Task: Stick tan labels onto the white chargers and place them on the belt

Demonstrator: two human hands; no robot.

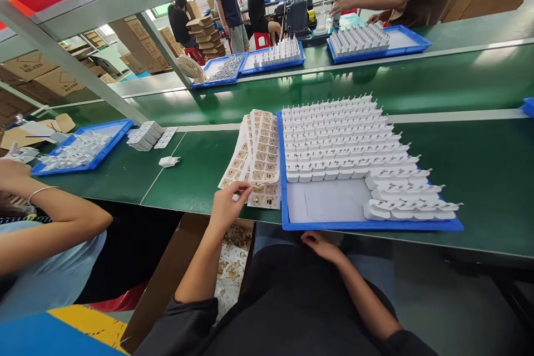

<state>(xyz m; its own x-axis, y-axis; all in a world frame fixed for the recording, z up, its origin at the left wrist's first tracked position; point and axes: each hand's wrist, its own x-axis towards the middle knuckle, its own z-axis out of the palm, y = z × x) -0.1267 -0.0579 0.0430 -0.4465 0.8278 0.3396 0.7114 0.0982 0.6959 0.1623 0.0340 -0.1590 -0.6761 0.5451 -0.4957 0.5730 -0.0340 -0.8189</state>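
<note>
My left hand point(227, 206) is over the near end of the fanned label sheets point(263, 150). Its thumb and forefinger are pinched at the sheets' edge; what they hold is too small to make out. My right hand point(320, 246) rests in front of my body, just below the table edge, fingers loosely apart and holding nothing. Right of the sheets lies a blue-rimmed tray point(285, 200) with rows of white plug adapters point(334, 139), their metal pins upward. The tray's near left part shows bare white lining.
A single white adapter point(169, 162) and a stack of white pieces point(144, 136) lie to the left. A co-worker's arm point(54, 206) reaches beside another blue tray point(112, 147). An open carton point(167, 283) with scraps stands below. Across the green table are more trays point(411, 39).
</note>
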